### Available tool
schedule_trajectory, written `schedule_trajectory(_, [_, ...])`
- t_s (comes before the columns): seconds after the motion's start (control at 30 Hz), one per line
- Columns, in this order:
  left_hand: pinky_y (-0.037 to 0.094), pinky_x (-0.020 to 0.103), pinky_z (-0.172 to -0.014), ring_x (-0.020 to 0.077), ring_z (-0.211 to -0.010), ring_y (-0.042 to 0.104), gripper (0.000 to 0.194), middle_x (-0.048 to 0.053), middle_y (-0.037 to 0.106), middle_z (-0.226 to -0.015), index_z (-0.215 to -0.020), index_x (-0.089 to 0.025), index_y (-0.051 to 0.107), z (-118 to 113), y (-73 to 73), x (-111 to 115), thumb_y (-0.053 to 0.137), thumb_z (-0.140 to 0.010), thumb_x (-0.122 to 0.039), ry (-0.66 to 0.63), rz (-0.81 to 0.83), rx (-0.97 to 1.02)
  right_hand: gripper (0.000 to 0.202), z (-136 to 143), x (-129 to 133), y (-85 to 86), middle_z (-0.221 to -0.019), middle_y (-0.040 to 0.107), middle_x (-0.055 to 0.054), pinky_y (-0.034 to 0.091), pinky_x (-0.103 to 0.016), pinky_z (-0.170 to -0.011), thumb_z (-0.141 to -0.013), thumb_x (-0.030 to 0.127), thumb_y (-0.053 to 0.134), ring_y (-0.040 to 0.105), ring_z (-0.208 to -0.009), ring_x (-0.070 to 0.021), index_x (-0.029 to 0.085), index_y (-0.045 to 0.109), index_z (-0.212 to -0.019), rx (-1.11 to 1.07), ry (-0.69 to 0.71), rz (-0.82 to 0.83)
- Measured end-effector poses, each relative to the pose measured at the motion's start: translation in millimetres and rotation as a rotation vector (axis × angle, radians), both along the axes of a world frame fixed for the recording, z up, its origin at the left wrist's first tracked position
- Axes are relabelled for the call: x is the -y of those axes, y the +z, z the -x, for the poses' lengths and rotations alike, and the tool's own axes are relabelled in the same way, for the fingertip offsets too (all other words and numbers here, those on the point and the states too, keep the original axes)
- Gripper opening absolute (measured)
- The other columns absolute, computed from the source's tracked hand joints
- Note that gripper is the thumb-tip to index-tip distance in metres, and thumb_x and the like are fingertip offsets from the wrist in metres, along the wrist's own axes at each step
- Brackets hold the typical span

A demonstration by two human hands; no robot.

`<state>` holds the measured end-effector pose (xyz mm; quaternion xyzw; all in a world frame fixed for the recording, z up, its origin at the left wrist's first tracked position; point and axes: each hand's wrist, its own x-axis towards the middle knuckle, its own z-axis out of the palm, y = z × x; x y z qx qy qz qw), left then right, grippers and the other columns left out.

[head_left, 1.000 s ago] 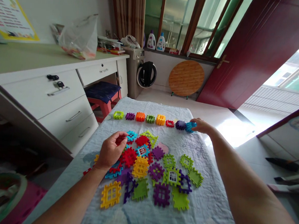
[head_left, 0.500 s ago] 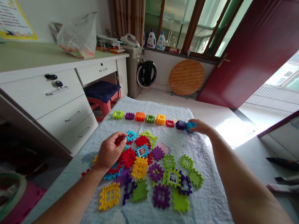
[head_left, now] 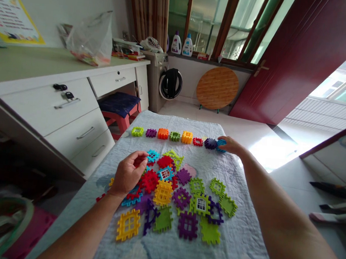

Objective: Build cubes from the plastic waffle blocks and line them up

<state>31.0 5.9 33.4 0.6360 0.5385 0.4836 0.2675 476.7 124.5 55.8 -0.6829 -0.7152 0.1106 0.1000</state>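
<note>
At the right end of a row of small stacks, my right hand (head_left: pixel 231 145) has its fingers closed on the blue stack (head_left: pixel 221 145), beside a dark purple stack (head_left: pixel 210 143). Further left in the row are red (head_left: pixel 198 141), yellow (head_left: pixel 187 137), green (head_left: pixel 175 136), orange (head_left: pixel 163 134), purple (head_left: pixel 151 133) and lime (head_left: pixel 137 131) pieces. My left hand (head_left: pixel 129 173) hovers at the left of a loose pile, thumb and fingers curled near a light blue piece (head_left: pixel 152 156); whether it holds anything is hidden. Yellow (head_left: pixel 163 192), purple (head_left: pixel 188 225) and green (head_left: pixel 210 230) notched tiles lie nearer me.
A pale blue cloth (head_left: pixel 236 244) covers the table. To the left stand a white desk (head_left: pixel 70 118) and a red stool (head_left: pixel 121 122) with a dark seat. Beyond are a washing machine (head_left: pixel 157 81) and a round wooden board (head_left: pixel 217 88).
The camera view has shifted slightly. Both hands keep the same place relative to the pieces, and nothing has visibly been moved.
</note>
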Motion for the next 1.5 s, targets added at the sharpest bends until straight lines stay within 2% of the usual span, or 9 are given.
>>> schedule_trajectory(0.1, [0.052,0.024,-0.071,0.0154,-0.073,0.065,0.021,0.002,0.069,-0.082,-0.095,-0.017,0.065,1.0,-0.5,-0.1,0.059,-0.081,-0.032,0.004,0.002,-0.002,0.045,0.7,0.2,-3.8,-0.106,0.066,-0.01,0.048,-0.038,-0.09,-0.065,0.019,0.069,0.061,-0.097,-0.0259,0.019,0.066,-0.109,-0.036,-0.035,-0.048])
schedule_trajectory(0.27, [0.052,0.024,-0.07,0.0152,-0.073,0.065,0.021,0.002,0.069,-0.082,-0.095,-0.017,0.065,1.4,-0.8,0.0,0.06,-0.081,-0.031,0.014,-0.007,-0.004,0.067,1.9,12.7,-6.9,-0.125,0.053,-0.018,0.048,-0.044,-0.089,-0.069,0.035,0.068,0.057,-0.101,-0.0276,0.015,0.051,-0.13,-0.082,-0.139,-0.119])
schedule_trajectory(0.47, [0.052,0.022,-0.069,0.0141,-0.072,0.064,0.02,0.002,0.069,-0.082,-0.095,-0.017,0.065,-1.8,0.0,0.7,0.059,-0.081,-0.03,-0.001,-0.026,0.007,0.066,23.5,64.3,2.7,-0.131,0.046,-0.018,0.047,-0.044,-0.092,-0.071,0.038,0.065,0.05,-0.117,-0.0315,0.018,0.048,-0.132,-0.234,-0.211,-0.362])
schedule_trajectory(0.67, [0.052,0.022,-0.068,0.0138,-0.07,0.064,0.021,0.001,0.068,-0.08,-0.094,-0.016,0.066,-1.6,-0.7,0.9,0.059,-0.079,-0.029,0.003,-0.057,-0.011,0.041,58.1,134.3,4.7,-0.105,0.061,-0.01,0.048,-0.038,-0.081,-0.07,0.034,0.069,0.059,-0.092,-0.0243,0.021,0.063,-0.108,-0.109,0.103,-0.036])
schedule_trajectory(0.8, [0.052,0.023,-0.069,0.0139,-0.069,0.063,0.021,0.002,0.068,-0.079,-0.093,-0.016,0.066,1.1,-2.6,-1.7,0.059,-0.078,-0.029,0.034,-0.073,0.009,0.042,77.5,159.2,-3.6,-0.097,0.062,-0.008,0.045,-0.033,-0.081,-0.062,0.032,0.075,0.058,-0.089,-0.0233,0.02,0.065,-0.102,0.064,0.07,0.076])
schedule_trajectory(0.97, [0.052,0.023,-0.068,0.0139,-0.067,0.063,0.021,0.002,0.068,-0.078,-0.092,-0.016,0.066,2.4,-3.2,-3.4,0.058,-0.078,-0.029,0.055,-0.078,0.011,0.026,90.3,161.5,-8.6,-0.082,0.062,-0.003,0.04,-0.027,-0.07,-0.064,0.022,0.069,0.056,-0.076,-0.0178,0.019,0.064,-0.09,-0.001,0.081,0.059])
schedule_trajectory(1.2, [0.052,0.023,-0.07,0.0136,-0.067,0.063,0.021,0.002,0.068,-0.079,-0.093,-0.016,0.066,1.0,-1.4,-1.7,0.058,-0.079,-0.029,0.047,-0.078,-0.003,0.011,107.8,148.4,-17.3,-0.083,0.058,-0.004,0.04,-0.028,-0.069,-0.075,0.015,0.052,0.053,-0.073,-0.0165,0.02,0.059,-0.083,-0.116,-0.039,-0.366])
schedule_trajectory(1.37, [0.052,0.023,-0.071,0.014,-0.069,0.063,0.022,0.002,0.069,-0.081,-0.094,-0.017,0.066,0.7,0.3,-0.3,0.057,-0.079,-0.029,0.04,-0.078,-0.019,0.019,114.7,149.3,-21.9,-0.085,0.063,-0.005,0.044,-0.031,-0.071,-0.076,0.034,0.064,0.058,-0.079,-0.0194,0.02,0.062,-0.088,-0.219,0.111,-0.232])
schedule_trajectory(1.5, [0.052,0.024,-0.07,0.0142,-0.068,0.063,0.023,0.002,0.069,-0.08,-0.095,-0.017,0.066,0.4,-1.1,-0.4,0.057,-0.079,-0.03,0.039,-0.077,-0.018,0.023,108.6,150.9,-16.6,-0.081,0.065,-0.004,0.046,-0.032,-0.07,-0.088,0.04,0.051,0.059,-0.073,-0.0179,0.02,0.064,-0.089,-0.382,-0.011,-0.293])
